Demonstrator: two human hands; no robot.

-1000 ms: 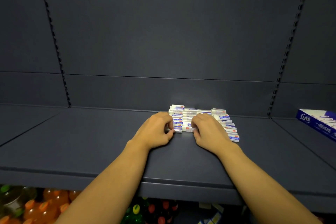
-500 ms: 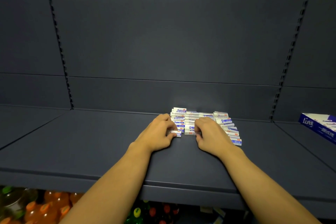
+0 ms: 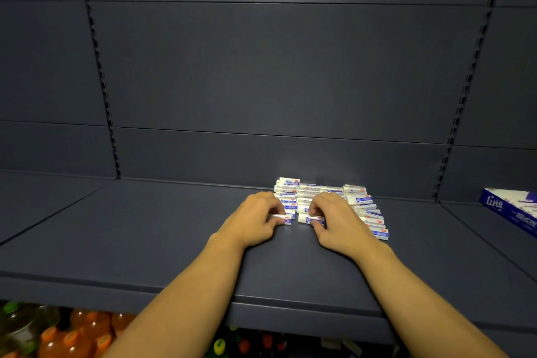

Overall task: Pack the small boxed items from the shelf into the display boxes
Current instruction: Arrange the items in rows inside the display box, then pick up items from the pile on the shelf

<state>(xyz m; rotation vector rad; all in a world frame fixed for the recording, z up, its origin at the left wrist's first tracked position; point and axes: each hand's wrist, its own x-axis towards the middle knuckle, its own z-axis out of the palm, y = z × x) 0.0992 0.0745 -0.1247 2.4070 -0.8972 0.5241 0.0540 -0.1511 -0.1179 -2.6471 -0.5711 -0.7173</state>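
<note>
While both hands curl at the pile, left hand (image 3: 255,218) pinching one small box (image 3: 281,218), right hand (image 3: 337,219) pinching another (image 3: 311,219).

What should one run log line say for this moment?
left hand: pinches small box | right hand: pinches small box | pile: on shelf | display box: right

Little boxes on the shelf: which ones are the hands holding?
The two front ones: the left hand pinches one little box, the right hand pinches another. The rest lie untouched behind.
</note>
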